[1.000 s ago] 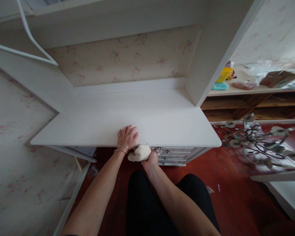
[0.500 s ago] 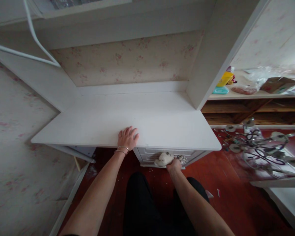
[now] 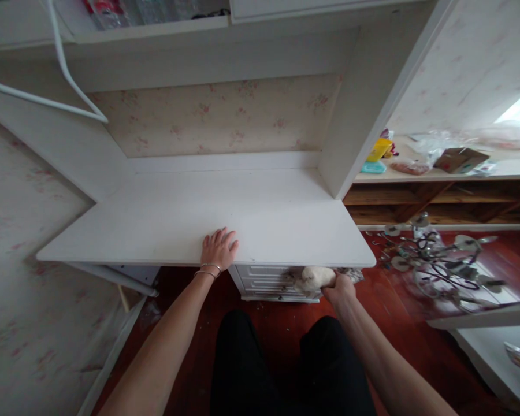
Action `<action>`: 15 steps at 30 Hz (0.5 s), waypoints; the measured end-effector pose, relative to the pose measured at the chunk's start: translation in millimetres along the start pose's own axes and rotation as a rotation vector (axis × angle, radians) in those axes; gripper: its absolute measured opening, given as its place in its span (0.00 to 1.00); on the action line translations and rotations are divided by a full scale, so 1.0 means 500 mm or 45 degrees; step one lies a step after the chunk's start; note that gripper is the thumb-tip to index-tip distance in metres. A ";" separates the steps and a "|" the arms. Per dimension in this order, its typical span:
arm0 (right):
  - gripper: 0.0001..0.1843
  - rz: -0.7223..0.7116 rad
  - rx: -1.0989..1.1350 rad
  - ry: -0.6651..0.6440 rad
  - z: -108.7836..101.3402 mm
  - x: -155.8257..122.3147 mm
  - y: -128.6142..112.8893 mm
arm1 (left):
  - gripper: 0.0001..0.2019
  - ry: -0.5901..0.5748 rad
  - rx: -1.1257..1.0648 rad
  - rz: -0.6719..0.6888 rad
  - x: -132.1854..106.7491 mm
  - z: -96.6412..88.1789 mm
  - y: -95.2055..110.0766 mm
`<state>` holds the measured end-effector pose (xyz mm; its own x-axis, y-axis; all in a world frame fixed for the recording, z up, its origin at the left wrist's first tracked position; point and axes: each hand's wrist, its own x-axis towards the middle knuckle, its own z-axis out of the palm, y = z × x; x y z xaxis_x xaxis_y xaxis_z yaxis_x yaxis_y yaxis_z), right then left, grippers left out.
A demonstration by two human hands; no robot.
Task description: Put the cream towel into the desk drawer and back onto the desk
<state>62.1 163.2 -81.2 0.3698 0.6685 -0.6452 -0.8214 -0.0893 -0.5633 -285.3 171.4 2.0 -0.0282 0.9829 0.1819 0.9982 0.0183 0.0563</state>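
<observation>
My left hand (image 3: 218,249) lies flat, fingers spread, on the front edge of a white desk top (image 3: 177,219); thin bracelets circle its wrist. My right hand (image 3: 339,288) is closed on a cream-white cloth (image 3: 314,278), pressed against the drawer fronts of a white drawer unit (image 3: 264,282) just under the desk's front edge, towards its right end. My black-clad knees show below.
A white upright panel (image 3: 364,98) bounds the desk on the right. Beyond it a wooden shelf (image 3: 437,173) carries a yellow item, a cardboard box and plastic bags. A chandelier (image 3: 442,263) with tangled wires lies on the red floor. A white cable (image 3: 60,69) hangs at upper left.
My right hand has slid the cloth rightward along the drawer fronts under the desk edge. My left hand has stayed flat on the desk top.
</observation>
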 end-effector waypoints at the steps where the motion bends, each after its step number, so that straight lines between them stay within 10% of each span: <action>1: 0.17 0.024 -0.021 0.019 0.007 -0.013 -0.008 | 0.23 0.000 -0.001 -0.003 0.000 0.001 0.000; 7: 0.13 0.218 -0.146 -0.079 0.061 -0.128 0.022 | 0.24 0.022 -0.006 0.008 0.000 0.006 -0.001; 15: 0.11 0.510 0.000 -0.386 0.170 -0.262 0.280 | 0.22 0.025 0.017 -0.013 -0.004 0.000 0.005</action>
<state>-138.2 126.1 -31.7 -0.1172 0.7663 -0.6317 -0.8729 -0.3828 -0.3025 -283.0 169.7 1.8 -0.0393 0.9788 0.2010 0.9985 0.0308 0.0453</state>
